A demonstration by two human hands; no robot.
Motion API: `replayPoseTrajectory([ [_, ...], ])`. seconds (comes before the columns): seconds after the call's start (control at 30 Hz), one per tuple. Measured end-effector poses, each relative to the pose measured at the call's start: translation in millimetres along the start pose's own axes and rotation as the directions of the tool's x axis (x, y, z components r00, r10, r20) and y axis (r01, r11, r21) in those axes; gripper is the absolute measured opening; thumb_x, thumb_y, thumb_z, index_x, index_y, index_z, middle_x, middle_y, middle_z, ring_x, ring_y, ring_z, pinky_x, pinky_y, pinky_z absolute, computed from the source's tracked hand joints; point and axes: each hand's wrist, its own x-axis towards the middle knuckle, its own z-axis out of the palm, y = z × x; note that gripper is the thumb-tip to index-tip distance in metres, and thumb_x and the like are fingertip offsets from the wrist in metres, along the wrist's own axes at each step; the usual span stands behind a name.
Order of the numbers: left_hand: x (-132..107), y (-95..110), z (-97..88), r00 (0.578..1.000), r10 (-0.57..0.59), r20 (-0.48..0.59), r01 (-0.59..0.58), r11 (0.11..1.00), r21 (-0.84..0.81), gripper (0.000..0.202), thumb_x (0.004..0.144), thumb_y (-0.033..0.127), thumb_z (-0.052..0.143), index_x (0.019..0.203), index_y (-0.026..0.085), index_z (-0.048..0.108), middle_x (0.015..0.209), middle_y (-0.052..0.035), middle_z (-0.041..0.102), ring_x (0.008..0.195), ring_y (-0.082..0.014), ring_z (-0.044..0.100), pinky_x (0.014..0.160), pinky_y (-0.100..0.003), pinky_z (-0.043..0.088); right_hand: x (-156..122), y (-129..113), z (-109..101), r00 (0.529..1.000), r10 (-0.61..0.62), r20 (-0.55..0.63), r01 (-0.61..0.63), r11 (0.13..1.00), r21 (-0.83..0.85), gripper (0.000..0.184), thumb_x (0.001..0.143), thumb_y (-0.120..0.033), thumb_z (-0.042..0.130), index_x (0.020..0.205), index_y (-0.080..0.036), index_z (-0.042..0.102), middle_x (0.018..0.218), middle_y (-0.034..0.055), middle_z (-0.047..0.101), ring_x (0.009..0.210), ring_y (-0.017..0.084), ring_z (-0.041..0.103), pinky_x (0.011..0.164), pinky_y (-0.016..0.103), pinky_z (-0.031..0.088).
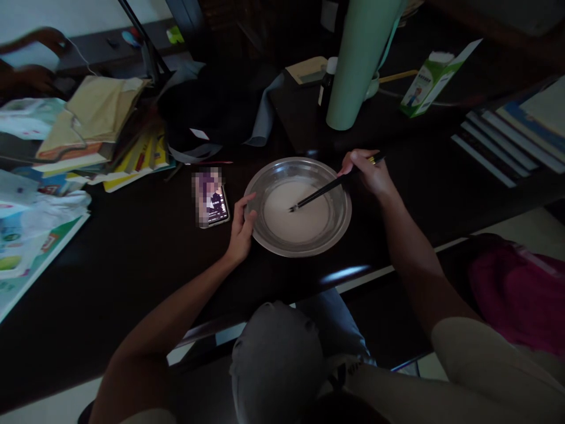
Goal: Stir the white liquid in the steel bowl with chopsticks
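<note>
A round metal basin [298, 252] sits on the dark table in front of me, with pale, whitish contents [278, 221] spread inside. My left hand [242, 229] grips the left rim, its fingers bent over the edge. Black chopsticks [324, 189] are held in my right hand [365, 171] above the right rim. They slant down to the left, and their tips meet the pale surface near the middle of the basin. To the left of my left hand lies a phone [218, 212] with its screen lit and partly blurred out.
Behind the basin stand a tall green bottle [359, 65], a small dark bottle [326, 88] and an opened green-and-white box [426, 85]. A black bag [216, 106] lies left of them. Papers and books [97, 118] are piled at far left, more books [507, 138] at right. Another person's hand [48, 41] shows top left.
</note>
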Motion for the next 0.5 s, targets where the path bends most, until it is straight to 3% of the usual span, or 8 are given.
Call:
replayPoseTrajectory([
  [0.07,-0.3,0.5,-0.1,1.000,-0.009,-0.002,0.009,1.000,0.003,0.053,0.103,0.067,0.061,0.141,0.031,0.064,0.148,-0.0094,0.064,0.140,-0.0317,0.059,0.127,-0.055,0.042,-0.5,-0.3,-0.5,1.000,-0.007,-0.009,0.007,1.000,0.024,0.059,0.085,-0.078,0.075,0.056,-0.026,0.071,0.057,0.0004,0.067,0.059,0.018,0.066,0.070,0.037,0.056],
  [0.23,-0.4,-0.4,-0.4,1.000,-0.021,0.000,0.021,1.000,0.000,0.053,0.102,0.068,0.061,0.142,0.032,0.063,0.149,-0.0089,0.063,0.141,-0.0320,0.058,0.127,-0.056,0.041,-3.1,-9.0,5.9,0.981,0.058,0.183,-0.051,0.998,-0.044,0.057,0.079,-0.082,0.077,0.063,-0.027,0.076,0.063,0.0012,0.073,0.064,0.019,0.069,0.072,0.038,0.059],
  [0.4,-0.3,0.1,-0.3,1.000,-0.014,0.005,0.014,1.000,0.016,0.052,0.102,0.068,0.060,0.141,0.033,0.063,0.149,-0.0088,0.063,0.141,-0.0320,0.058,0.127,-0.057,0.040,-2.6,-6.9,4.5,0.999,0.024,0.029,-0.023,0.999,-0.033,0.058,0.083,-0.080,0.075,0.061,-0.026,0.074,0.061,0.0006,0.071,0.063,0.019,0.070,0.074,0.037,0.059],
  [0.5,-0.5,1.5,0.2,1.000,-0.018,0.000,0.018,1.000,0.021,0.052,0.103,0.067,0.060,0.141,0.033,0.063,0.149,-0.0091,0.063,0.143,-0.0321,0.057,0.127,-0.057,0.041,-3.0,-6.4,3.4,0.998,0.027,0.057,-0.028,1.000,0.003,0.058,0.085,-0.078,0.075,0.059,-0.026,0.073,0.060,0.0012,0.070,0.061,0.018,0.068,0.072,0.038,0.058],
])
